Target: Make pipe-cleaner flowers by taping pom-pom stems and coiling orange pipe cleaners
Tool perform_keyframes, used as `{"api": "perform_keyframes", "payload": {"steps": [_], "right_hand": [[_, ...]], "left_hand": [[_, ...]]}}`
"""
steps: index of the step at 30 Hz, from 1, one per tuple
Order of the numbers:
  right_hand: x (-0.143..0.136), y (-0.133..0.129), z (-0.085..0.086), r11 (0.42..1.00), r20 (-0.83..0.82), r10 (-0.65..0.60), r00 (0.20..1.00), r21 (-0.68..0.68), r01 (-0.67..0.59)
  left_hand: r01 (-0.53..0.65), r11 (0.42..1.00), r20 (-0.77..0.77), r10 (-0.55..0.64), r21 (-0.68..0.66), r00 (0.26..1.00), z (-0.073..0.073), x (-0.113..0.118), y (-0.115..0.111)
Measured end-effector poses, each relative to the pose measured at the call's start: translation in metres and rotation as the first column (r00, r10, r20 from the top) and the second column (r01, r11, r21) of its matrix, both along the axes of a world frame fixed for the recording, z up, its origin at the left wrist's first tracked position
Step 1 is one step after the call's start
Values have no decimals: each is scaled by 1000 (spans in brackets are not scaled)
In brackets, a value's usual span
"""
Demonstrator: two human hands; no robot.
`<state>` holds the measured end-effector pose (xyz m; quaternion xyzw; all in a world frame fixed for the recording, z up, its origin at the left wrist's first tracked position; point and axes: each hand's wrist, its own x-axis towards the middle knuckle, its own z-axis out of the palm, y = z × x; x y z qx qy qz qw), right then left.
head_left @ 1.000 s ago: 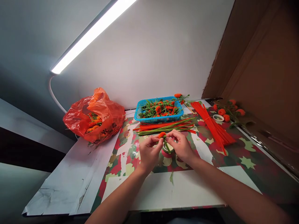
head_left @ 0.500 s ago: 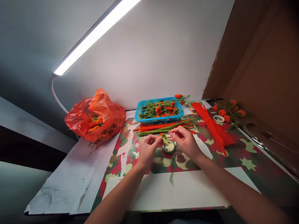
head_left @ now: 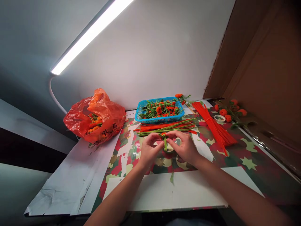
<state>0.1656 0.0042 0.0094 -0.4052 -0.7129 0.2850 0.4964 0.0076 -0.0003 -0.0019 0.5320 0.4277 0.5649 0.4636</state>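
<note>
A small orange flower with a green stem point(head_left: 165, 145), fuzzy like pipe cleaner, is between my two hands over the middle of the table. My left hand point(head_left: 150, 151) pinches it from the left, its thumb and fingertips closed at the flower's base. From the other side my right hand point(head_left: 185, 147) also has thumb and fingers closed on it. The orange head is mostly hidden behind the fingers. Under the hands lies a roll of tape point(head_left: 169, 150), partly covered by the stem and fingers. Green and red pipe cleaners point(head_left: 162, 129) lie in a pile just beyond the fingertips.
A blue basket point(head_left: 160, 120) of orange flowers stands at the back. An orange plastic bag point(head_left: 113, 114) with more flowers sits at left. To the right are a bundle of red pipe cleaners point(head_left: 213, 127), a white tape roll point(head_left: 219, 121) and several orange flowers point(head_left: 228, 118).
My right hand has moved left and closed on the flower beside my left hand. The green stem now points more straight down and covers part of the tape roll.
</note>
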Motion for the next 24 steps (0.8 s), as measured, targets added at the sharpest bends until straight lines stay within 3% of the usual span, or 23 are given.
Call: {"api": "perform_keyframes", "payload": {"steps": [6, 17, 24], "right_hand": [[3, 0, 0, 978, 57, 182, 982, -113, -175], [-2, -7, 3, 993, 85, 69, 994, 93, -77], [2, -2, 5, 979, 61, 177, 982, 95, -182]], "left_hand": [[45, 991, -157, -25, 123, 987, -3, -3, 1], [-3, 958, -421, 128, 285, 898, 5, -1, -9], [9, 954, -471, 141, 301, 871, 7, 1, -9]]}}
